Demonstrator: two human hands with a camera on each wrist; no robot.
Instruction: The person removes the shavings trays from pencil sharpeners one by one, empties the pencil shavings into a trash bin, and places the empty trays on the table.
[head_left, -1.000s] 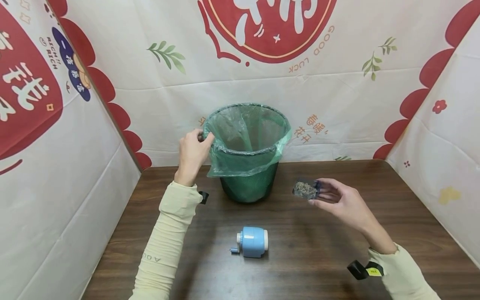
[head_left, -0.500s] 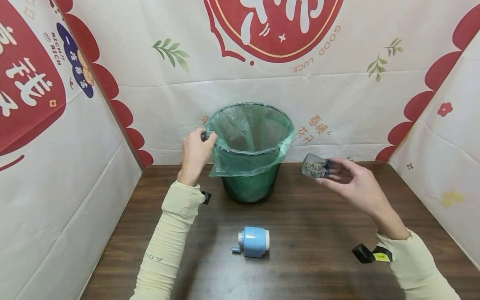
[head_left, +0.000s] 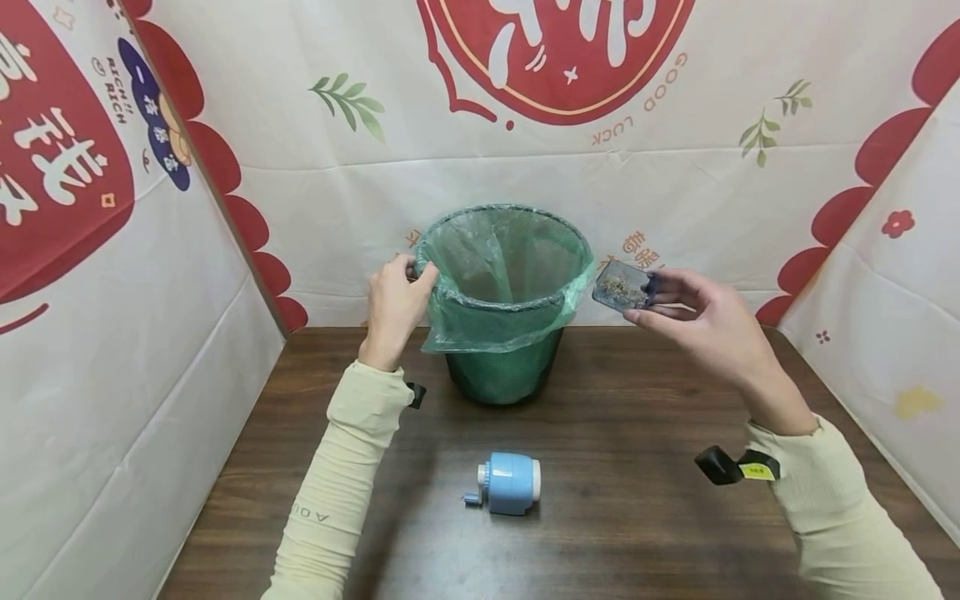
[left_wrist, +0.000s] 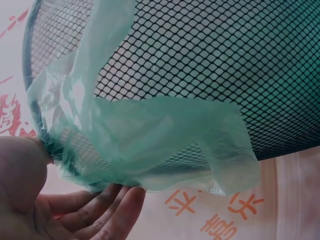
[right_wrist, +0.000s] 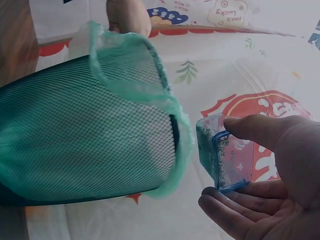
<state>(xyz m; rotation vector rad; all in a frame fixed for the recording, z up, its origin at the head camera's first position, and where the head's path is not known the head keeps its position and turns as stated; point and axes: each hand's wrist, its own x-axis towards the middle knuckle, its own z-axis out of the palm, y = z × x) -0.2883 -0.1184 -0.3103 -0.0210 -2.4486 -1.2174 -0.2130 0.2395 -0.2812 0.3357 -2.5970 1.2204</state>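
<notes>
A mesh trash can [head_left: 498, 375] lined with a thin green plastic bag [head_left: 495, 329] stands at the back of the table. My left hand [head_left: 395, 308] grips its rim on the left, thumb and fingers pinching the bag there; the left wrist view shows the fingers under the bag's fold [left_wrist: 165, 125]. In my right hand [head_left: 712, 325] is a small clear shavings box [head_left: 621, 287] with pencil shavings inside, pinched at one end between thumb and fingers. The box is just right of the rim, apart from it in the right wrist view.
A light blue crank pencil sharpener [head_left: 512, 483] lies on the brown wooden table [head_left: 615, 517], in front of the trash can. White printed cloth [head_left: 675, 192] encloses the table at the back and both sides.
My right hand has raised the shavings box from low over the table to rim height, tilting it on the way. My left hand keeps its hold on the rim.
</notes>
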